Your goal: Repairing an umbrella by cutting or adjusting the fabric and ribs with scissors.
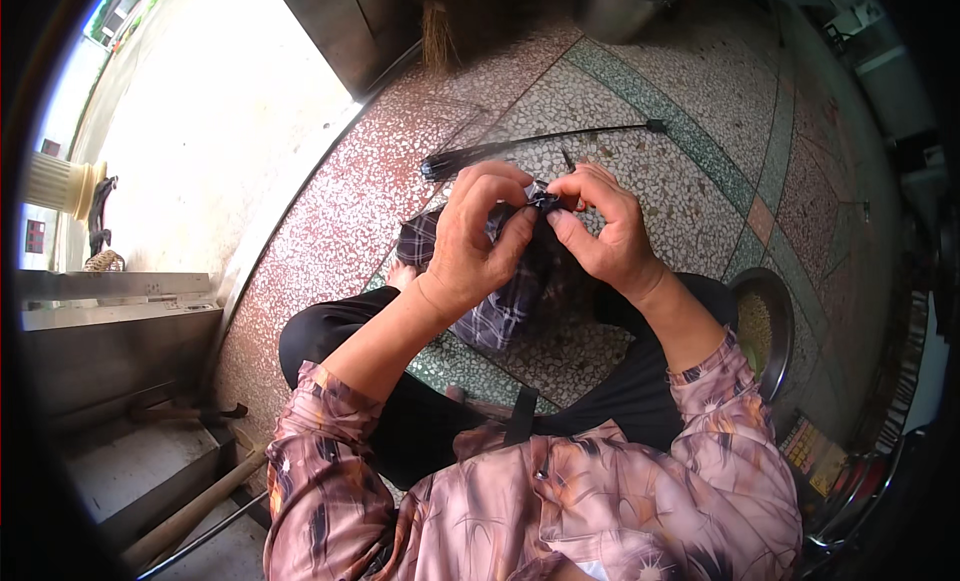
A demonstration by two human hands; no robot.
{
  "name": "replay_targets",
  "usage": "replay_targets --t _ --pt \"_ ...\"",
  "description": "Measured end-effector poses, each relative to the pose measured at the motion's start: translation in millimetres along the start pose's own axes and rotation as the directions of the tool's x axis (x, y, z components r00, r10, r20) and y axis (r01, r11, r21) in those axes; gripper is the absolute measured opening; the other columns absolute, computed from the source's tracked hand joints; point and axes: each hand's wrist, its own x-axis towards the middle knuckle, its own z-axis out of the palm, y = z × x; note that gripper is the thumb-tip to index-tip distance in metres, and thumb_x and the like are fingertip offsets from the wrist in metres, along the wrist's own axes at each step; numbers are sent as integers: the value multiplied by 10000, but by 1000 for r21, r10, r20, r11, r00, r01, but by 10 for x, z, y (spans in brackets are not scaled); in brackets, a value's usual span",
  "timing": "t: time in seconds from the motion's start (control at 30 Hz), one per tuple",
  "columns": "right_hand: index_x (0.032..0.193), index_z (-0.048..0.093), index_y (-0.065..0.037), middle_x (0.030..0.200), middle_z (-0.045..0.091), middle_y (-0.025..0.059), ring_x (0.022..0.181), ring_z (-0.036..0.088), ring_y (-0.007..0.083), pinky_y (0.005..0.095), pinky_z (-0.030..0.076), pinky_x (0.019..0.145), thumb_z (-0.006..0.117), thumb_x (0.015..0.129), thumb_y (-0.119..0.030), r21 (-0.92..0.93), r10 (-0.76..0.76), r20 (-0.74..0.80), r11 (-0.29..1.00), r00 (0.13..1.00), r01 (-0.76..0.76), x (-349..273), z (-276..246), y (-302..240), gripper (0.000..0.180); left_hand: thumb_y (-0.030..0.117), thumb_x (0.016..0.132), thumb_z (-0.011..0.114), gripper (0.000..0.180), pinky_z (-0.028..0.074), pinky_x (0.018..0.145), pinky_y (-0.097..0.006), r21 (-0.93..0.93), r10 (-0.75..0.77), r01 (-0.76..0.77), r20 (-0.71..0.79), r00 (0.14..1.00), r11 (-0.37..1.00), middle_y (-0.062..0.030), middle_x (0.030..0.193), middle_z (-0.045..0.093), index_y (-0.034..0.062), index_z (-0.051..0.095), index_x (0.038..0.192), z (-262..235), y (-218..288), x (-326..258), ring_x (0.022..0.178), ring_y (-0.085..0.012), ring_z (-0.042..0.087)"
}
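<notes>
Both my hands meet above my lap at a bunched edge of dark plaid cloth (490, 321), which hangs down between my knees. My left hand (478, 226) pinches the edge from one side, with a small white bit showing by its fingertips. From the other side my right hand (612, 226) grips the same bunch between thumb and fingers. A thin dark pointed thing (567, 159) sticks up beside the right fingers; its other end is hidden. Just beyond my hands, a black folded umbrella frame (470, 159) with a long shaft lies on the floor.
At my right knee stands a metal bowl (788, 326) with grain-like contents. A bucket (620, 11) and a straw broom (436, 31) are at the far side. To my left, a wooden handle (195, 511) leans by metal ledges, near a bright doorway.
</notes>
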Motion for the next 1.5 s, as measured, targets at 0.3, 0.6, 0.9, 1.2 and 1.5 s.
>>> replay_targets --t 0.3,0.6,0.9,1.2,1.5 --pt "956 629 -28 872 664 83 816 643 209 321 503 734 670 798 -33 121 162 -2 979 987 -161 -35 34 25 164 116 933 651 203 468 866 -277 -224 -300 322 128 945 920 -51 1031 622 14 547 1075 3 -20 -87 976 -113 565" --pt "911 615 -30 832 646 66 748 630 184 298 502 685 678 806 -42 142 121 -46 983 992 -114 17 39 27 123 107 919 655 163 464 804 -257 -206 -361 385 143 921 900 -18 934 615 1 606 1033 -26 -18 -69 890 -98 558" --pt "910 614 -37 811 658 69 737 646 207 307 511 678 662 817 -15 96 113 -81 990 990 -105 -5 85 -20 107 34 942 627 122 450 943 -285 -535 -325 397 229 918 746 -77 1170 618 7 602 1058 4 -86 -109 1085 -140 564" --pt "994 618 -14 973 712 122 881 697 238 314 537 753 604 857 30 167 60 -6 984 998 -58 25 115 -47 145 25 955 610 106 440 976 -289 -611 -322 420 269 908 671 -79 1221 600 13 560 1048 -6 -117 -127 1119 -135 541" --pt "1055 655 -20 855 665 77 737 636 199 270 514 706 603 869 -6 154 -108 -32 982 994 111 197 261 104 193 36 952 605 106 478 822 -234 -364 -398 460 235 887 810 -69 1067 650 33 544 1040 -192 -174 -138 974 -85 587"
